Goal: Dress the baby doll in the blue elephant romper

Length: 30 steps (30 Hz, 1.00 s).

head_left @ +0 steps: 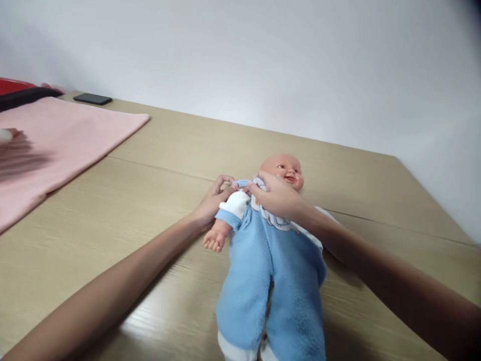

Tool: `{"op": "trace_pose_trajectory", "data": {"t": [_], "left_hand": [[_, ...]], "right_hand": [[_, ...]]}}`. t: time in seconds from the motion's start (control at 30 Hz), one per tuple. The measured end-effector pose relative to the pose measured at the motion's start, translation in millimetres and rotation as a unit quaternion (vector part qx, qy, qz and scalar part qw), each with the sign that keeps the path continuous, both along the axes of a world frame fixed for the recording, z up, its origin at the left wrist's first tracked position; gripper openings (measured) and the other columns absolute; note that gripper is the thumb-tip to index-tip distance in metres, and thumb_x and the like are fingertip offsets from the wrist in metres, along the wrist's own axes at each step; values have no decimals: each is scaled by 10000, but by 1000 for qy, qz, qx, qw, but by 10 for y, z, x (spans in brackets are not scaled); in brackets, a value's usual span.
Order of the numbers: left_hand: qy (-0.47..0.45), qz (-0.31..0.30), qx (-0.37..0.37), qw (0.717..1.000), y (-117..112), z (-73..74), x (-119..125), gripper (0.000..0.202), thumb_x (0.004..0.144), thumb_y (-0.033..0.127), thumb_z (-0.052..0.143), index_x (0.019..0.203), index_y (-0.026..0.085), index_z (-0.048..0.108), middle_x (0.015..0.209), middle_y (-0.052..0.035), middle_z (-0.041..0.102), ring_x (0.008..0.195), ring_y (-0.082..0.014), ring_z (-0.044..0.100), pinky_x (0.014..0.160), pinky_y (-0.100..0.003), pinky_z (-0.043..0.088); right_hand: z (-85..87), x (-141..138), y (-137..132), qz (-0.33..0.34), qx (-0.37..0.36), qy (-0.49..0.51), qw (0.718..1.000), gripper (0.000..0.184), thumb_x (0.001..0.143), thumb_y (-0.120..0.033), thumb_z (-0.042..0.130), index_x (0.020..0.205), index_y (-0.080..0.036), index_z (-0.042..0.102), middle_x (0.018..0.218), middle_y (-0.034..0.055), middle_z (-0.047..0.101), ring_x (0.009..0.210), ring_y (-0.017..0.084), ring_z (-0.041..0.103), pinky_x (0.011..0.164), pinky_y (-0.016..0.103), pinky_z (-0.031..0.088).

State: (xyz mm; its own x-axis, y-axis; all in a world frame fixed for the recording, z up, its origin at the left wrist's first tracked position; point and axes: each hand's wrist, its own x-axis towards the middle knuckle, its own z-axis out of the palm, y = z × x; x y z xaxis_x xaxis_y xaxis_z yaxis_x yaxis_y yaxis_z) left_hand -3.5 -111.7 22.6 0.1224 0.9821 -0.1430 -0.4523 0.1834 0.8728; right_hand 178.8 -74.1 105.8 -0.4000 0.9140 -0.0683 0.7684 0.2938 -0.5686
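Observation:
A baby doll (pixel 283 168) lies on its back on the table, its head toward the wall. It wears a fuzzy blue and white romper (pixel 274 255) with a scalloped white patch on the chest. Up at the doll's shoulder, on the left of the picture, my left hand (pixel 215 201) pinches the light blue edge of the romper. My right hand (pixel 276 194) reaches across the chest and grips the same shoulder edge close to the neck. Both sets of fingertips nearly meet there. Below them the doll's arm (pixel 220 233) sticks out of its sleeve.
A pink cloth (pixel 75 130) covers the table's left side, with part of a small white and skin-toned object (pixel 6 135) on it. A black phone (pixel 92 99) lies behind. Red and black items stand at the far left. A pale wall (pixel 263 65) borders the wooden table (pixel 169 145).

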Motion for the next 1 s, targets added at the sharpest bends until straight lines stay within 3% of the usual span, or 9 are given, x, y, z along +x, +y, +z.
{"op": "trace_pose_trajectory", "data": {"t": [0.1, 0.3, 0.4, 0.47, 0.57, 0.67, 0.83, 1.0], "left_hand": [[-1, -43, -17, 999, 106, -2, -59, 539, 734, 468, 1017, 1001, 240, 607, 866, 37, 707, 681, -137, 635, 605, -242, 495], [5, -95, -19, 995, 258, 6, -133, 315, 764, 370, 948, 902, 177, 740, 853, 8, 711, 761, -147, 657, 744, -262, 554], [27, -134, -15, 990, 276, 14, -160, 331, 766, 380, 959, 951, 144, 818, 989, -73, 803, 917, -215, 727, 881, -310, 584], [75, -164, -5, 984, 261, 19, -186, 387, 823, 444, 944, 1046, 145, 842, 1075, -101, 821, 950, -228, 734, 879, -314, 578], [149, -187, 17, 971, 225, 39, -214, 440, 895, 546, 892, 1119, 171, 828, 1073, -75, 791, 874, -188, 698, 774, -280, 540], [163, -187, 37, 968, 202, 88, -200, 416, 912, 573, 874, 1005, 177, 785, 944, -21, 707, 805, -156, 622, 715, -256, 490], [130, -177, 74, 973, 241, 154, -131, 323, 955, 478, 851, 905, 193, 707, 918, 16, 617, 853, -144, 562, 791, -236, 472], [73, -181, 63, 979, 415, 81, -15, 330, 942, 481, 843, 902, 210, 660, 891, 30, 579, 809, -137, 544, 761, -233, 473]], "right_hand": [[-47, 1, 36, -11, -3, 19, 1000, 194, 1061, -277, 548, 880, -227, 599, 835, 32, 722, 778, 206, 641, 691, 335, 384], [21, 76, -135, 8, 167, -134, 977, 211, 1059, -347, 565, 939, -195, 647, 882, 124, 787, 779, 259, 672, 670, 372, 321], [37, 146, -184, 30, 173, -188, 966, 293, 1089, -430, 585, 1013, -172, 701, 934, 162, 826, 821, 298, 726, 677, 380, 309], [23, 176, -182, 44, 176, -187, 965, 326, 1094, -472, 609, 1025, -174, 719, 946, 157, 837, 851, 311, 749, 690, 376, 317], [-12, 187, -158, 42, 182, -172, 967, 303, 1095, -446, 618, 994, -183, 730, 955, 146, 846, 872, 315, 762, 697, 369, 321], [-28, 178, -139, 23, 173, -160, 972, 258, 1095, -390, 604, 1039, -177, 737, 982, 152, 852, 894, 318, 765, 701, 363, 335], [-1, 184, -127, 5, 160, -154, 975, 282, 1106, -389, 588, 1162, -150, 727, 973, 161, 837, 922, 330, 760, 738, 356, 388], [-3, 197, -113, -1, 183, -149, 972, 262, 1099, -377, 592, 1092, -153, 727, 933, 138, 809, 915, 309, 723, 742, 355, 398]]}}
